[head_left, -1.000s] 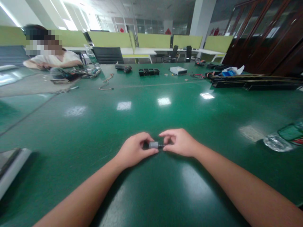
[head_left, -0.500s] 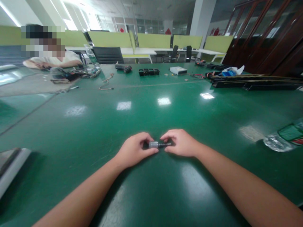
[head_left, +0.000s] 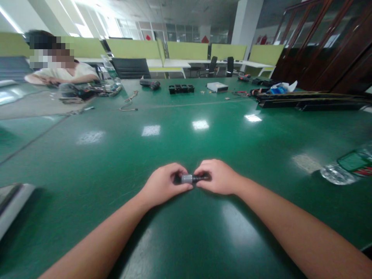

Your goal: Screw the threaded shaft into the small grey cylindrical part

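A small cylindrical part [head_left: 187, 178], grey at its left end with a narrower, ridged black stem at its right, lies level just over or on the green table; I cannot tell which. My left hand [head_left: 165, 182] curls around the grey end, thumb on the near side and fingers on the far side. On the other side, my right hand [head_left: 216, 177] closes its thumb and fingers about the black stem. The stem's tip sits between those fingers and is partly hidden. Both hands rest low at the table [head_left: 180, 147].
A plastic bottle [head_left: 345, 170] lies at the right. A flat, pale-edged object [head_left: 17, 205] is at the left edge. Along the far side are black modules [head_left: 181, 89], a white box [head_left: 217, 86] and dark strips [head_left: 308, 101]. A person [head_left: 64, 73] sits at the far left.
My right hand has shifted slightly left, closer to my left hand, and its fingers cover more of the black stem. The left hand stays around the grey end. The view has shifted slightly.
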Demonstrator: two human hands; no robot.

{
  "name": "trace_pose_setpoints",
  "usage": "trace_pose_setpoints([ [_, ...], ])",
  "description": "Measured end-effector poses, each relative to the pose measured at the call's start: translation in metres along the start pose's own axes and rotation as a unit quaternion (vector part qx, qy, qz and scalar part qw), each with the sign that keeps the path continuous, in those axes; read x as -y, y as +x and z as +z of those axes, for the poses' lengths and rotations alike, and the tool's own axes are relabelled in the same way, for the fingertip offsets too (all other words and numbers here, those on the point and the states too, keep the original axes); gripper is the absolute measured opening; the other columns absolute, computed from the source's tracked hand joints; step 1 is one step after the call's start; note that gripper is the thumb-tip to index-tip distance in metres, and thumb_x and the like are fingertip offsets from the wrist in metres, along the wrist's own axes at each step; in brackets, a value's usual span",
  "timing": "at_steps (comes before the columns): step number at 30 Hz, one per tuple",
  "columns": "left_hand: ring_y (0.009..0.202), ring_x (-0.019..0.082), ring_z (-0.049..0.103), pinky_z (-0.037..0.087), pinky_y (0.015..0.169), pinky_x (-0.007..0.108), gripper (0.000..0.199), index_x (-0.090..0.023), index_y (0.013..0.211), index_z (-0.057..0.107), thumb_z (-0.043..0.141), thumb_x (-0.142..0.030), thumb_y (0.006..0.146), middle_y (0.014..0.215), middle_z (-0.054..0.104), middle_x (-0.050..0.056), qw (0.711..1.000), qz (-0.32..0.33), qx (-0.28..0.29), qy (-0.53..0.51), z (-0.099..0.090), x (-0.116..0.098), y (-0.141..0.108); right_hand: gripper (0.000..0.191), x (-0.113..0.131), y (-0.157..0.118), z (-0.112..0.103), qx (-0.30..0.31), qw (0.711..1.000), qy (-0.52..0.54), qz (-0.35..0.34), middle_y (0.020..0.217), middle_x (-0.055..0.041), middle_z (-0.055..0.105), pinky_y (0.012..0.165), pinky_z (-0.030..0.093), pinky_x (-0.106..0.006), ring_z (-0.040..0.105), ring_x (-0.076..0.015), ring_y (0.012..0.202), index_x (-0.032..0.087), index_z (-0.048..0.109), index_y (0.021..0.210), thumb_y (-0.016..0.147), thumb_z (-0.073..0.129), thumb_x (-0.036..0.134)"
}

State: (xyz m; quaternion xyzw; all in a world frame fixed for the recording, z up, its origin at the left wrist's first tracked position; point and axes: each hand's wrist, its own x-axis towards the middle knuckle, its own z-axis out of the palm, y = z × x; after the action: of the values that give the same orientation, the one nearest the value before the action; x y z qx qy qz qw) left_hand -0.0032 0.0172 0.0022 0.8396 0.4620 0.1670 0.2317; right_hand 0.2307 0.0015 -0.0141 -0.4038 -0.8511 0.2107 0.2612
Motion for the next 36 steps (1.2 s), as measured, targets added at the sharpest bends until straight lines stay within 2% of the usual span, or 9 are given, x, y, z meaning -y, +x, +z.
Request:
trace_pose_setpoints([
  [9, 0.068, 0.015, 0.055, 0.039, 0.064, 0.026, 0.032, -0.021, 0.094, 0.072, 0.079, -0.042, 0.071, 0.081, 0.066, -0.001, 1.0, 0.004, 0.005, -0.005, -0.001, -0.001, 0.0, 0.013, 0.0, 0.001, 0.007, -0.008, 1.0, -0.009, -0.024, 0.085, -0.0011, 0.072, 0.076, 0.042, -0.027, 0.062, -0.0154, 0.078, 0.02, 0.075, 0.092, 0.08, 0.074, 0.025],
  [16, 0.066, 0.015, 0.054, 0.038, 0.063, 0.026, 0.032, -0.022, 0.094, 0.069, 0.079, -0.04, 0.07, 0.077, 0.063, -0.003, 1.0, 0.004, 0.005, 0.016, 0.001, -0.002, -0.001, 0.008, 0.001, 0.004, 0.009, -0.015, 0.999, -0.011, -0.026, 0.083, -0.0016, 0.072, 0.075, 0.042, -0.028, 0.062, -0.0152, 0.076, 0.019, 0.075, 0.089, 0.082, 0.072, 0.023],
  [22, 0.065, 0.015, 0.053, 0.037, 0.061, 0.025, 0.035, -0.022, 0.095, 0.069, 0.076, -0.048, 0.073, 0.075, 0.061, -0.003, 1.0, 0.016, 0.0, 0.01, 0.0, -0.001, -0.003, 0.009, 0.001, 0.004, 0.014, -0.043, 0.999, -0.002, -0.011, 0.085, -0.0021, 0.073, 0.08, 0.043, -0.029, 0.064, -0.0164, 0.08, 0.019, 0.075, 0.088, 0.08, 0.074, 0.021],
  [28, 0.064, 0.015, 0.052, 0.034, 0.058, 0.025, 0.033, -0.02, 0.089, 0.067, 0.073, -0.05, 0.076, 0.071, 0.059, -0.003, 1.0, 0.003, 0.0, -0.002, 0.0, 0.001, -0.003, 0.01, -0.001, 0.005, 0.012, -0.041, 0.999, 0.022, -0.025, 0.082, -0.0013, 0.072, 0.074, 0.043, -0.026, 0.063, -0.0147, 0.076, 0.019, 0.075, 0.088, 0.077, 0.074, 0.019],
  [36, 0.065, 0.015, 0.052, 0.035, 0.06, 0.025, 0.032, -0.02, 0.089, 0.067, 0.072, -0.05, 0.079, 0.073, 0.06, -0.002, 1.0, 0.018, 0.0, -0.009, 0.0, 0.002, -0.002, 0.01, -0.002, 0.006, 0.011, -0.04, 0.998, 0.039, -0.031, 0.076, -0.0003, 0.069, 0.069, 0.043, -0.025, 0.061, -0.013, 0.069, 0.018, 0.074, 0.084, 0.075, 0.073, 0.015],
])
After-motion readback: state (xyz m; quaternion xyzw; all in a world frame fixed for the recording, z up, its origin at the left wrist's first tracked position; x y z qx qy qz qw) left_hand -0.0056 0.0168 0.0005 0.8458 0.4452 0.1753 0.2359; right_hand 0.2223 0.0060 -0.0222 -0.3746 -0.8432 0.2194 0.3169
